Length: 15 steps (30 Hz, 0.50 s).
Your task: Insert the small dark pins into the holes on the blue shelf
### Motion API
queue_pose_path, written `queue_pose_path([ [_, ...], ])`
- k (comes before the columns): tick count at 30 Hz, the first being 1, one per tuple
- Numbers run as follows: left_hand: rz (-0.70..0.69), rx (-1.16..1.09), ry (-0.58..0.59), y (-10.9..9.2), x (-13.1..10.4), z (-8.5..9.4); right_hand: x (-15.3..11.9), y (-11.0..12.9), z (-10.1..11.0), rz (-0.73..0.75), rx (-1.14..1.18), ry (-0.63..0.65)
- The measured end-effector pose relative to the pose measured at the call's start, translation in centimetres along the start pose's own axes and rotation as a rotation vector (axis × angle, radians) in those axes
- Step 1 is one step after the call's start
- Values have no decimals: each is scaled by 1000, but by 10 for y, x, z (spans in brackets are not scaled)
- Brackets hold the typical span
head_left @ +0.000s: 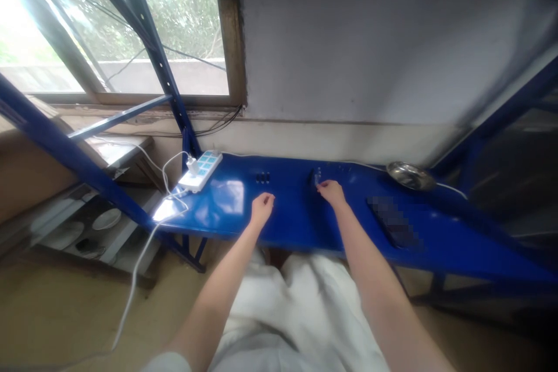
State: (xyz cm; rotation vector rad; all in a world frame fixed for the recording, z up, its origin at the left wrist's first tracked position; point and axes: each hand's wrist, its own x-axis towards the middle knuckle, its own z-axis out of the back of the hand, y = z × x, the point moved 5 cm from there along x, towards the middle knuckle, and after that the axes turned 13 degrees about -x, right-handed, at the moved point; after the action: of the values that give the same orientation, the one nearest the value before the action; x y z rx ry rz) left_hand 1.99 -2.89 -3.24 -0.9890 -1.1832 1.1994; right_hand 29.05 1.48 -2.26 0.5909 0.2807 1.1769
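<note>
My right hand (332, 192) is over the blue shelf, its thumb and fingers pinched together at a group of small, pale, see-through pieces (318, 173). What exactly sits between those fingertips is too small to name. A dark strip shows just left of the pieces. Nearer the front edge, my left hand (263, 210) is closed with its fingers curled together, and whatever may be inside is hidden. Beyond it, several small dark pieces (263, 178) stand side by side in a short row. More tiny clear pieces (345, 168) lie toward the wall, right of my right hand.
At the left end of the blue shelf (288, 226) lies a white power strip (201, 171) with a plugged-in charger (192, 165) and trailing white cable (135, 279). A shiny metal bowl (410, 175) and a dark, blurred-out flat object (394, 222) are at right. Blue uprights (168, 78) frame the shelf.
</note>
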Motion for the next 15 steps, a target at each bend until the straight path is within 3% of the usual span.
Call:
queue_pose_path([
  [2, -14, 13, 3, -1, 0, 0, -19, 8, -1, -30, 126, 3],
  [8, -19, 31, 7, -2, 0, 1, -78, 47, -10, 100, 426, -216],
  [12, -44, 118, 22, -4, -2, -1, -94, 51, -17, 126, 423, -274],
  [15, -115, 332, 81, -11, -7, -10, -97, 51, -17, 155, 384, -275],
])
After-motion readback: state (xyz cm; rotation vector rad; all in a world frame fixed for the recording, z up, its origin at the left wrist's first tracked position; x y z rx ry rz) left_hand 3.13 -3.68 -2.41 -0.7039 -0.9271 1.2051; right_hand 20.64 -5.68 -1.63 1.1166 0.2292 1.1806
